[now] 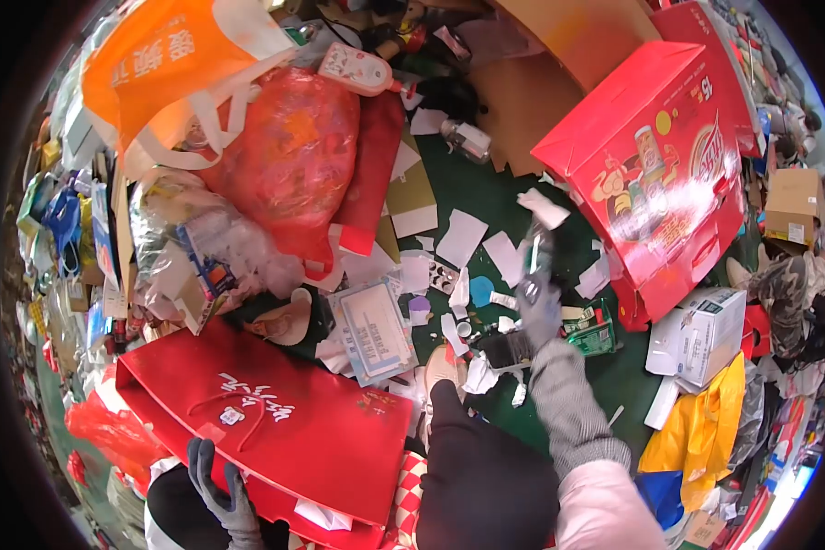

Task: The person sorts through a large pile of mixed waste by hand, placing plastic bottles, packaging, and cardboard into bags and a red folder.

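Note:
My left hand, in a grey glove, is at the lower left beside the edge of a large red paper bag with white lettering and a cord handle. Its fingers are apart, with nothing visible between them. Out over the green floor reaches my right hand, in a dark glove and blurred by motion. From its closed fingers sticks a narrow, blurred thing whose kind I cannot make out. At the far end of that is a white crumpled piece. Below the hand lie a black box-like piece and a green package.
Paper scraps and a blue-edged card litter the floor. A big red carton stands right, above a white box and a yellow bag. An orange bag and red plastic bag lie upper left.

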Motion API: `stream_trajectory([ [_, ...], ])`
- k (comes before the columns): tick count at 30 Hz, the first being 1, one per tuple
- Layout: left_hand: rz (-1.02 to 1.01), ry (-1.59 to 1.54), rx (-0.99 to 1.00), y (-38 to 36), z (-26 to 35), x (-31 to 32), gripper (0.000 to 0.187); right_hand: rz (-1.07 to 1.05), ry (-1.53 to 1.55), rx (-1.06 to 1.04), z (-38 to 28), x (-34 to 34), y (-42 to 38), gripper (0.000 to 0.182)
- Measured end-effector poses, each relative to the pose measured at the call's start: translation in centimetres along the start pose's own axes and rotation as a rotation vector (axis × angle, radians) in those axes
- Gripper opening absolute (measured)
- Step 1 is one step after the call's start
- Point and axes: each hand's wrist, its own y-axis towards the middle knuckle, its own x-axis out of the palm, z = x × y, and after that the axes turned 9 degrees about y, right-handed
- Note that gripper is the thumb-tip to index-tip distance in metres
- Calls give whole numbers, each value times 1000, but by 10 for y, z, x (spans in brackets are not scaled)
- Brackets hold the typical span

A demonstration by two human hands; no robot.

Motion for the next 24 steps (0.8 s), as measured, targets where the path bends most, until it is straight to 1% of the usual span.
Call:
stream_trajectory([
  [2,39,-59,0,0,6,-12,40,-79,136,12,-17,-7,-51,47],
  [3,60,-114,3,-2,10,-20,41,-95,430,5,-4,2,-69,45],
  [5,121,-200,1,-7,12,-42,42,-269,1100,323,-13,-13,-91,40],
  [8,246,276,151,-19,4,-100,43,-290,1137,270,-64,-74,-116,35],
  [9,313,333,130,-24,-7,-115,43,-441,1109,285,-74,-97,-111,38],
  [10,378,395,99,-31,-21,-129,44,-446,1050,140,-72,-107,-110,45],
  [11,400,450,33,-41,-41,-140,44,-493,1041,195,-63,-119,-102,47],
  [12,466,345,-54,-54,-70,-151,45,-547,1052,51,-67,-129,-89,40],
  [13,496,387,-131,-69,-108,-161,50,-594,1005,61,-127,-168,-112,36],
  [15,562,482,-305,-108,-188,-174,59,-547,887,-262,-166,-184,-118,46],
  [16,593,682,-477,-125,-206,-178,66,-635,814,-316,-194,-197,-121,52],
  [17,599,811,-557,-144,-231,-182,68,-677,767,-424,-228,-204,-132,55],
  [18,573,911,-679,-158,-240,-183,70,-701,729,-531,-255,-212,-141,58],
  [19,575,960,-737,-170,-255,-181,75,-766,715,-649,-291,-219,-163,58],
  [20,520,1022,-803,-178,-264,-181,79,-820,701,-761,-323,-218,-184,57],
  [21,486,1024,-854,-186,-269,-181,79,-867,729,-850,-344,-212,-191,60],
  [22,454,1021,-900,-193,-274,-183,80,-902,674,-895,-377,-214,-221,66],
  [23,485,980,-885,-199,-278,-186,79,-956,622,-923,-405,-210,-245,74],
  [24,540,952,-791,-206,-286,-188,78,-1059,630,-922,-428,-204,-269,76],
])
